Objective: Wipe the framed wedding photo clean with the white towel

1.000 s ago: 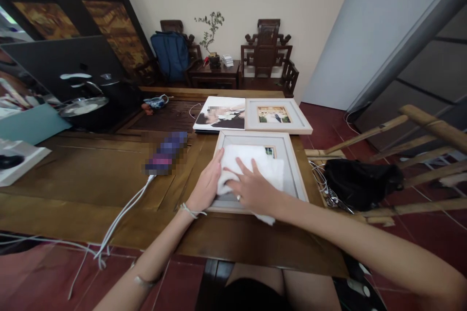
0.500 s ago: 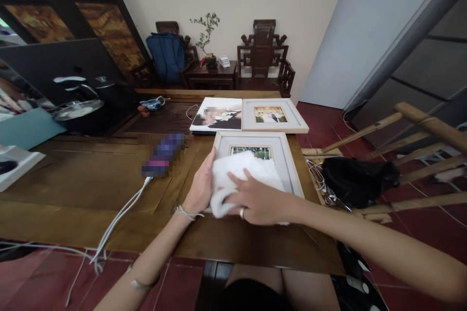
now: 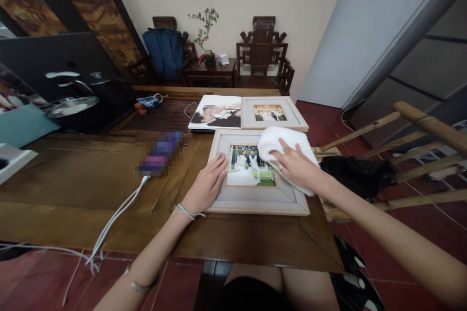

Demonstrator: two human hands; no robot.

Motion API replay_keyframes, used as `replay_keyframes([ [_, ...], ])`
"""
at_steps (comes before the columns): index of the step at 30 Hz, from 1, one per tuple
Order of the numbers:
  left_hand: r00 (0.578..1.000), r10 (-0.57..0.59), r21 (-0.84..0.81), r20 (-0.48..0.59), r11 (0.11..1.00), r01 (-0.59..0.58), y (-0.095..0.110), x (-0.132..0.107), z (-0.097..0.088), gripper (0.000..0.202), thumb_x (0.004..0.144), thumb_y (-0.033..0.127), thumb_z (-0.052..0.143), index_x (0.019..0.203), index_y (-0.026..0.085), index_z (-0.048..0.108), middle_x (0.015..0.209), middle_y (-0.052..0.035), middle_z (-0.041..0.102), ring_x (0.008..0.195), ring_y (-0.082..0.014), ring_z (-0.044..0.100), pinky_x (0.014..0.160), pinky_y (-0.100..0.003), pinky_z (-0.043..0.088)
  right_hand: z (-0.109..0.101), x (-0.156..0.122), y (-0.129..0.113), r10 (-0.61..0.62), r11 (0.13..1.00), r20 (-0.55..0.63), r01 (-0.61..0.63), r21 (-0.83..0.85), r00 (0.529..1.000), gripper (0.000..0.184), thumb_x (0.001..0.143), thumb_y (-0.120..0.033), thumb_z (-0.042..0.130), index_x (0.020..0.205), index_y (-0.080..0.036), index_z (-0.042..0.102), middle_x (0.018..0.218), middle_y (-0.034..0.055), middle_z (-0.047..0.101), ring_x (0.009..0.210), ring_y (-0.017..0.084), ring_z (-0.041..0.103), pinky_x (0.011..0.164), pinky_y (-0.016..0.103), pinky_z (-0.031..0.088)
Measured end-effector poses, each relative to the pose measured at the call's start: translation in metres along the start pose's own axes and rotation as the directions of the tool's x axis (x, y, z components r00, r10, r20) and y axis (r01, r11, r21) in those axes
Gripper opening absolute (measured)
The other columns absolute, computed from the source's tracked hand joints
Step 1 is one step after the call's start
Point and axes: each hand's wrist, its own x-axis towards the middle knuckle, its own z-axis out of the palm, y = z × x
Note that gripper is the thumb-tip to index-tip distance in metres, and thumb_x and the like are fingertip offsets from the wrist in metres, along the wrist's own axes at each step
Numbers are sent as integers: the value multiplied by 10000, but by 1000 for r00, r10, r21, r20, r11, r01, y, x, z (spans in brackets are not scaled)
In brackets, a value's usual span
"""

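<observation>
A light wood picture frame [image 3: 255, 206] with a wide pale mat lies flat near the table's front edge. Inside it is a photo [image 3: 244, 165] of two people seated outdoors. My left hand [image 3: 207, 180] rests on the frame's left side, fingers stretched out together. My right hand [image 3: 295, 165] grips a folded white cloth [image 3: 288, 138] and presses it onto the frame's upper right part. The cloth covers that corner and hangs over the right edge.
Behind lie a second framed photo [image 3: 272, 112] and a white-edged photo album [image 3: 215, 112]. A blurred phone [image 3: 160, 153] with a white cable [image 3: 124, 204] is to the left. A glass-lidded pot [image 3: 73, 109] stands at the far left. A bamboo chair [image 3: 419, 116] holding a black bag [image 3: 357, 175] is at right.
My right hand has moved the cloth from the frame's lower left to its upper right, uncovering the photo. My left hand has shifted from the frame's edge to lie on its left side.
</observation>
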Motion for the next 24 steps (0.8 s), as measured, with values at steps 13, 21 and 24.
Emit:
replay_keyframes([
  [13,920,-271,-159,-284,959,233,-11,-5,7,593,865,306,490,1400,121,313,1451,-194,352,1359,-289,311,1116,-496,237,-9,17,-52,-269,960,171,248,133,948,299,898,-155,394,1098,-149,616,1152,160,625,1342,344,271,1002,666,245],
  [21,740,-650,-715,173,434,548,13,1,-12,501,732,367,689,1148,121,557,1110,-140,668,993,-254,647,854,-376,519,-17,-78,-47,-265,935,162,212,285,951,315,877,-89,397,1078,-211,605,1320,64,539,1398,255,129,1103,609,126],
  [24,679,-698,-761,225,309,570,28,-5,-15,450,716,444,696,1021,124,614,904,-89,720,802,-211,686,691,-290,542,-9,-89,-47,-289,932,95,257,254,953,338,856,-68,421,1108,-218,588,1428,61,423,1396,250,136,1114,590,113],
])
